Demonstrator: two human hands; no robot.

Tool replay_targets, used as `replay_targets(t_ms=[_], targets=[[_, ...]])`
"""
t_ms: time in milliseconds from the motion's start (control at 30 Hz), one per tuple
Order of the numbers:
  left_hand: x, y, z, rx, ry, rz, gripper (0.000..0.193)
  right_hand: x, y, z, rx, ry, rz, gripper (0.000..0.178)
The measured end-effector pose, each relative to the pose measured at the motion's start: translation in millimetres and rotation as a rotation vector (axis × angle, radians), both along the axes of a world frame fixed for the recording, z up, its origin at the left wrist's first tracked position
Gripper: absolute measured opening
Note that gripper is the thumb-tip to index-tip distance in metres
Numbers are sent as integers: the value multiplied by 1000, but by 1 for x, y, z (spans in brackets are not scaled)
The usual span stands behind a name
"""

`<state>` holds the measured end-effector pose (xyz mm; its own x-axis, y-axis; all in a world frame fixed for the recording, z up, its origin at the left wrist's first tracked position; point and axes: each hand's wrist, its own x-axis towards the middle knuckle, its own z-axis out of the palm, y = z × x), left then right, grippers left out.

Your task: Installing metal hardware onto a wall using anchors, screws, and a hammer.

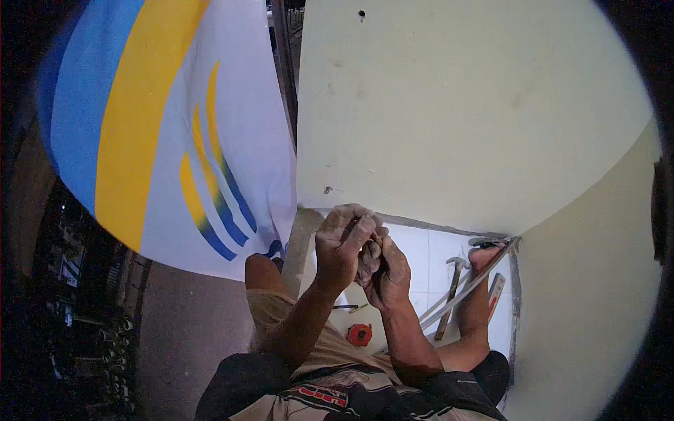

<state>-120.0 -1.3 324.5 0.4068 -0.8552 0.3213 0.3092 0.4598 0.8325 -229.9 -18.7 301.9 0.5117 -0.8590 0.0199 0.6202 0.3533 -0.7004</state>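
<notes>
Both my hands are raised close together in front of the pale wall (pixel 456 105), just above its lower edge. My left hand (pixel 340 245) is closed, its thumb and fingers pinched near the fingertips of the other hand. My right hand (pixel 388 272) is closed too, with its fingers curled inward against the left. Grey dust coats the fingers of both hands. Whatever sits between the fingertips is too small and too hidden to name.
On white floor tiles (pixel 414 242) lie a red tape measure (pixel 359 335), a hammer (pixel 445 309), a spirit level (pixel 496 289) and a thin pencil-like stick (pixel 358 309). Long pale strips (pixel 449 303) lean toward the right corner beside my foot. A blue, yellow and white banner (pixel 140 140) hangs at left.
</notes>
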Motion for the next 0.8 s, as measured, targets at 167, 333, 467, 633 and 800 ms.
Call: replay_targets(t_ms=[167,333,467,633,800], targets=[[1,-4,0,32,161,-152,23,-3,-3,1,51,-37,55,37],[-5,-6,-15,28,51,-20,34,-3,-3,0,45,-16,37,37],[1,-8,-9,0,179,-167,35,-1,1,2,44,23,51,35],[-6,-8,-15,86,67,-47,35,-1,2,2,80,2,10,35],[-4,-16,-16,-2,295,-160,35,-5,-5,0,183,42,10,35]])
